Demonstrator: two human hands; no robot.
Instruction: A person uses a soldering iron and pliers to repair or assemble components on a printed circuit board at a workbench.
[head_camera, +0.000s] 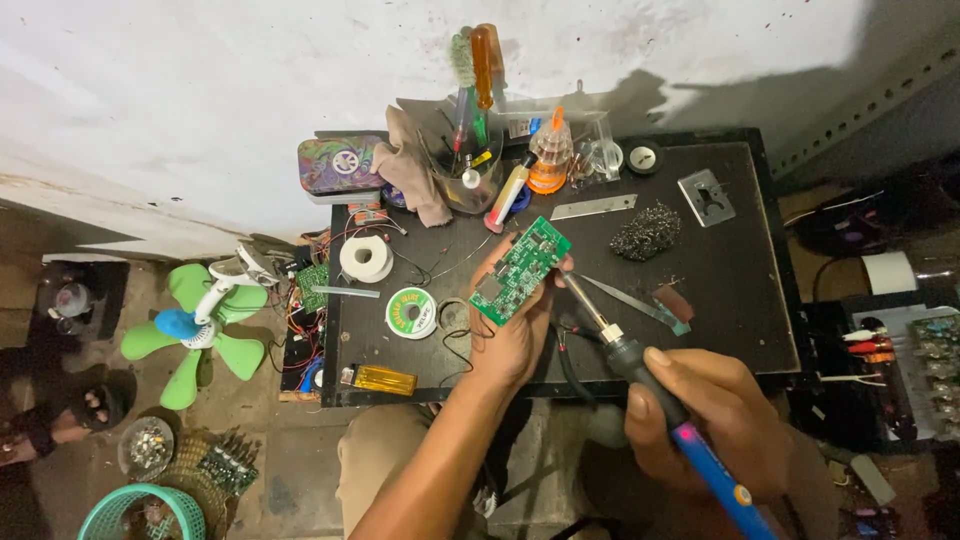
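My left hand (508, 340) holds a green circuit board (519, 269) tilted above the black work table (720, 290). In my right hand (700, 425) is a soldering iron (640, 365) with a black grip and blue handle. Its metal tip touches the board's right edge near my left fingertips. A green-labelled spool of solder wire (411, 312) lies just left of my left hand, and thin wire loops lie on the table beside it.
A steel-wool tip cleaner (645, 231), metal strips, a white tape roll (366, 258), a cup of screwdrivers (472, 170), an amber lighter (380, 379) and a patterned tin (340, 165) sit on the table. A green fan (200, 320) and teal basket (140, 515) are on the floor at left.
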